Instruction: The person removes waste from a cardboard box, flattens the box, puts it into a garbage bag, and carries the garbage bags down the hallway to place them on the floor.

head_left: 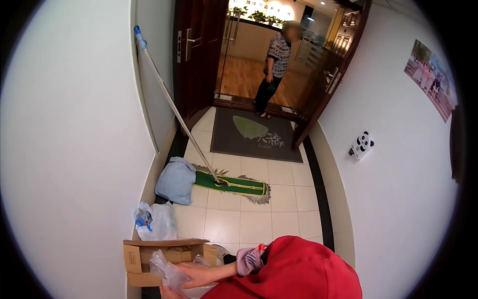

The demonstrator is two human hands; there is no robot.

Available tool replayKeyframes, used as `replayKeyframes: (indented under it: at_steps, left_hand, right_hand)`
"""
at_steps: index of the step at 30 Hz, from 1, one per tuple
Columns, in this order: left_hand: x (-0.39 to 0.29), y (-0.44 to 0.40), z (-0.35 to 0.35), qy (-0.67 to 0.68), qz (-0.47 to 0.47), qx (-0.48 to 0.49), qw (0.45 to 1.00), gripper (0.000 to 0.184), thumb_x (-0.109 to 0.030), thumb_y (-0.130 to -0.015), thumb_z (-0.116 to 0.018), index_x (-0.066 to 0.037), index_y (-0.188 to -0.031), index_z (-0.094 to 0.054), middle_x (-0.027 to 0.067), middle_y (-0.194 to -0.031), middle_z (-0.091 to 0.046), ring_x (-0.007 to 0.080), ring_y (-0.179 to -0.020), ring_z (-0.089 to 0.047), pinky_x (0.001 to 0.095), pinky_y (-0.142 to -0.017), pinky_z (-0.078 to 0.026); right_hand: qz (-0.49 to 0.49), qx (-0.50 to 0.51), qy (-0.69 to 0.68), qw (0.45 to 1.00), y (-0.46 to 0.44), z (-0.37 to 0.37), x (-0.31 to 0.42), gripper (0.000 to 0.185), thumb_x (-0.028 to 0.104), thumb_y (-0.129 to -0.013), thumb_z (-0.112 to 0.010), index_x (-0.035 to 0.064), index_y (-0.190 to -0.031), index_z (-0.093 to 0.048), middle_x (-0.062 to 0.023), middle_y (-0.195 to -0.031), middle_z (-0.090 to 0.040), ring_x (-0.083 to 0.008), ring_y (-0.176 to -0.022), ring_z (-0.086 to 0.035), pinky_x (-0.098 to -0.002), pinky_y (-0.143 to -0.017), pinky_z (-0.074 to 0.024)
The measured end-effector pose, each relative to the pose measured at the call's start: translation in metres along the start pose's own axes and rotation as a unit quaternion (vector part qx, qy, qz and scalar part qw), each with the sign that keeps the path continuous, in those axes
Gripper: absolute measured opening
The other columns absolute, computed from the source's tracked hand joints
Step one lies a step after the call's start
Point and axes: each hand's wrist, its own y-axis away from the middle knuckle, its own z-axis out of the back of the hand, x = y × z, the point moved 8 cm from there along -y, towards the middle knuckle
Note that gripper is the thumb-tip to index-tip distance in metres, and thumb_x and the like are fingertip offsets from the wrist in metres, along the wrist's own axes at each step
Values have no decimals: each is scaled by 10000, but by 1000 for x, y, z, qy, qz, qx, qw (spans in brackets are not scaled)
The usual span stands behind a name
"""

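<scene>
1. We look down on a tiled floor (pixel 254 224) that runs away from us between white walls to a dark doorway, where a person (pixel 276 65) stands at the far end.
2. A grey doormat (pixel 229 137) lies just on our side of the threshold, presumably to catch dirt from shoes.
3. A mop (pixel 178 110) leans with its handle up against the left wall (pixel 69 149) and its green head (pixel 244 187) flat on the tiles; we judge that this slant lets it stand unheld.
4. Our red garment (pixel 308 271) fills the near right.
5. An open cardboard box (pixel 133 257) sits near left, its flaps spread, probably so that we can reach inside easily.
6. Just beyond it are a white bag (pixel 160 222) and, farther off, a grey-blue bag (pixel 176 180) beside the mop head; both sit close to the left wall, likely to leave room for walking.
7. The clear plastic bag (pixel 172 275) is in our grasp at the near side of the box. It looks thin, milky and crumpled, with loose folds standing up at its left end.
8. Our right hand (pixel 201 275) pinches the plastic between thumb and fingers, seemingly to control its slack. Our left hand (pixel 169 293) shows only partly at the near edge, against the plastic; we cannot tell how tightly it closes.
</scene>
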Motion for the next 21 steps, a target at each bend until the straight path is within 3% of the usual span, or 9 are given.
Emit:
replayKeyframes:
  at_steps: [11,21]
  left_hand:
    - [-19,18,-32,101,38,75,991,371,-85,-780,-482,14,-1134,-432,111,-997,-534,203,-878,-524,285,-754,-424]
    - [-21,24,-34,95,26,86,991,409,-45,-774,-480,33,-1166,-392,121,-1069,-500,218,-956,-494,318,-814,-399]
  right_hand:
    - [-49,11,-26,998,22,5,-4,557,402,-781,-487,27,-1167,-341,-204,-1070,-390,-346,-1009,-409,-376,-854,-349]
    - [-63,55,-31,996,25,-2,-13,602,399,-766,-489,0,-1185,-325,-219,-1099,-380,-351,-1025,-397,-366,-871,-345]
